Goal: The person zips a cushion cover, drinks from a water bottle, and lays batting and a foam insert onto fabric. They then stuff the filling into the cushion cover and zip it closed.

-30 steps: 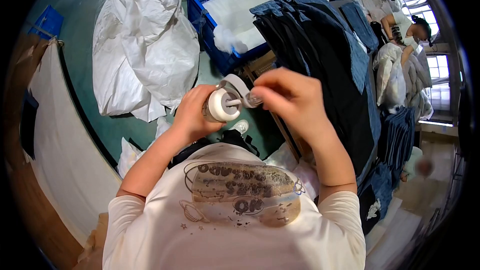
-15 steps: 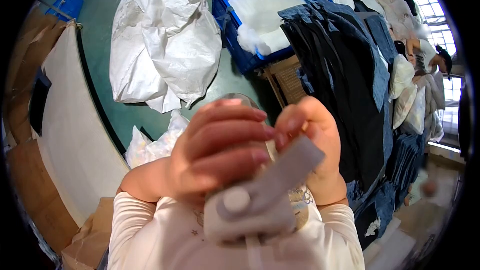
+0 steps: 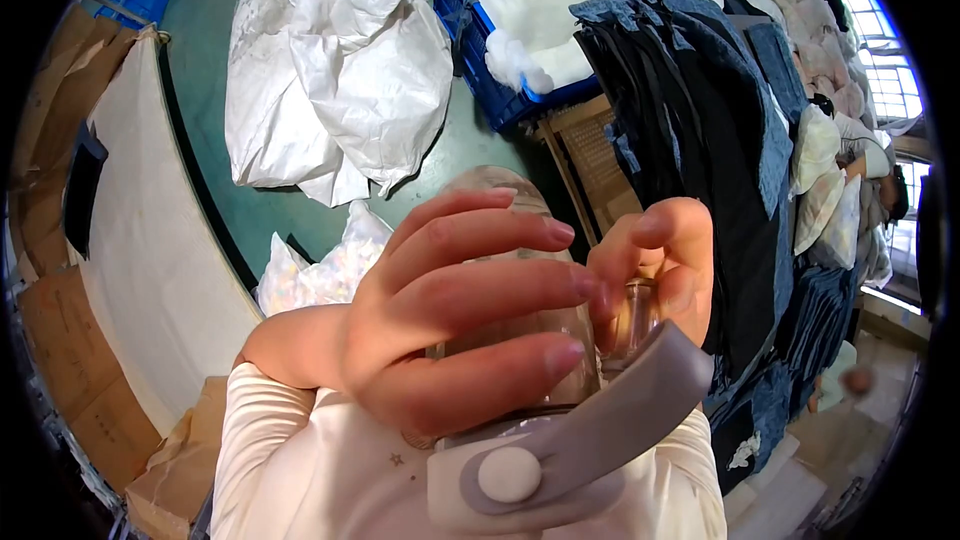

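Observation:
Close in front of my chest is a clear drinking bottle (image 3: 500, 180) with a pale lid (image 3: 455, 485). A grey carry strap (image 3: 630, 400) is fixed to the lid by a round white button and slants up to the right. My left hand (image 3: 470, 310) is wrapped across the bottle's body, fingers pointing right. On the other side, my right hand (image 3: 670, 250) is closed, its fingers curled at a small clear cylinder (image 3: 632, 318) beside the bottle. Whether that cylinder is joined to the bottle cannot be seen.
White sacks (image 3: 340, 60) lie on the green floor. A blue crate (image 3: 465, 40) holds white stuffing. Dark denim (image 3: 700, 170) is piled at right, with a person (image 3: 875, 165) beyond. Left are a pale board (image 3: 150, 240) and cardboard (image 3: 75, 370). A bag of colourful bits (image 3: 320, 270) sits nearby.
The bottle has turned, so more of its clear body shows. The strap has swung right and lower. My right hand has shifted right, and the small clear cylinder has come into view.

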The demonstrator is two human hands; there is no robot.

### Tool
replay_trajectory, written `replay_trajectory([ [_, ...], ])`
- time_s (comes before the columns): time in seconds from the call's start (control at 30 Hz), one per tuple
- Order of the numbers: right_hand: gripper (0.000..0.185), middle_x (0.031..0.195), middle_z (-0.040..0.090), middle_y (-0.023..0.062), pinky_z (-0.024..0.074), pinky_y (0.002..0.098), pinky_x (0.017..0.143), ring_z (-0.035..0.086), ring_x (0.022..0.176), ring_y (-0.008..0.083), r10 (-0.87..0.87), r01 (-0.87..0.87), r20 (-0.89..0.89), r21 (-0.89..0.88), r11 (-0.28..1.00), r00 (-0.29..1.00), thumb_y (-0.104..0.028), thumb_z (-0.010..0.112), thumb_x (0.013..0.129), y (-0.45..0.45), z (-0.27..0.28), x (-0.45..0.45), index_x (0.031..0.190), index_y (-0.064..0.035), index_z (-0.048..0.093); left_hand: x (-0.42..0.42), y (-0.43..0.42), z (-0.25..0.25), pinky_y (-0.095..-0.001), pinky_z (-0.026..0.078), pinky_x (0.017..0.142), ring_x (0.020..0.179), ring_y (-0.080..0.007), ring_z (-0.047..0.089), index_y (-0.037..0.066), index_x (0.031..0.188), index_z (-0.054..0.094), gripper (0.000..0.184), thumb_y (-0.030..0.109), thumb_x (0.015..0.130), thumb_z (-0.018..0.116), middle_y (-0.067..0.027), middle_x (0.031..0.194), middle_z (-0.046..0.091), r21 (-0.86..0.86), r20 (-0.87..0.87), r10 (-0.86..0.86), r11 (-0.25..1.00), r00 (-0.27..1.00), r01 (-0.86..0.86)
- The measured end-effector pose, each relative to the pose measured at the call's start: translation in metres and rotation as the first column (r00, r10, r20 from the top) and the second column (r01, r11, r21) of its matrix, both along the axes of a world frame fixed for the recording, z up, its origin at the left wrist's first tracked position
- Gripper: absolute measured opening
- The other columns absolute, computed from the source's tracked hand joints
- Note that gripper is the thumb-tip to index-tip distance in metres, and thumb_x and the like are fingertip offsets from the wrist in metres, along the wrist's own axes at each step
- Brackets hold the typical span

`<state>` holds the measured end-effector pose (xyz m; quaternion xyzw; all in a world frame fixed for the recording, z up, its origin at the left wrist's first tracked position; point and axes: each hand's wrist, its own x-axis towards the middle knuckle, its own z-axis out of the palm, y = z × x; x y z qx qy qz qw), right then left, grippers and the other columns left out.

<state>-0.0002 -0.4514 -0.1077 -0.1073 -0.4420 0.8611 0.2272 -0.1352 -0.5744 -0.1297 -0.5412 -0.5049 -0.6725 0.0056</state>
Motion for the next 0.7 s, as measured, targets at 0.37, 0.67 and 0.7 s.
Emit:
replay_trajectory([
  [0.37,0.036,0.093,0.062,0.0174,0.0497,0.0301,0.072,0.061,0.082,0.0170,-0.028,0.019,0.062,0.151,0.988,0.998,-0.031,0.051,0.103,0.005,-0.002,0.001,0.109,0.0050,0.053,0.001,0.006,-0.001,-0.0499,0.053,0.085,0.092,-0.0357,0.069,0.010,0.110,0.060,0.035,0.016,0.079,0.076,-0.0165,0.106,0.069,-0.010,-0.022,0.016,1.000,1.000,-0.016],
  [0.67,0.034,0.096,0.059,0.0166,0.0491,0.0300,0.075,0.060,0.082,0.0167,0.033,-0.045,0.051,0.273,0.961,0.998,-0.027,0.046,0.105,0.012,-0.007,-0.002,0.107,0.0058,0.053,-0.002,0.004,-0.006,-0.0502,0.053,0.086,0.094,-0.0363,0.068,0.008,0.109,0.059,0.033,0.016,0.082,0.075,-0.0176,0.107,0.068,-0.039,-0.039,0.003,0.999,0.999,-0.005],
  [0.7,0.034,0.097,0.059,0.0166,0.0491,0.0299,0.075,0.060,0.083,0.0167,0.039,-0.052,0.049,0.276,0.960,0.998,-0.027,0.046,0.105,0.013,-0.008,-0.003,0.107,0.0058,0.053,-0.002,0.004,-0.006,-0.0503,0.053,0.086,0.094,-0.0364,0.068,0.008,0.109,0.058,0.033,0.016,0.082,0.075,-0.0176,0.107,0.068,-0.044,-0.044,0.001,0.999,0.999,-0.003],
])
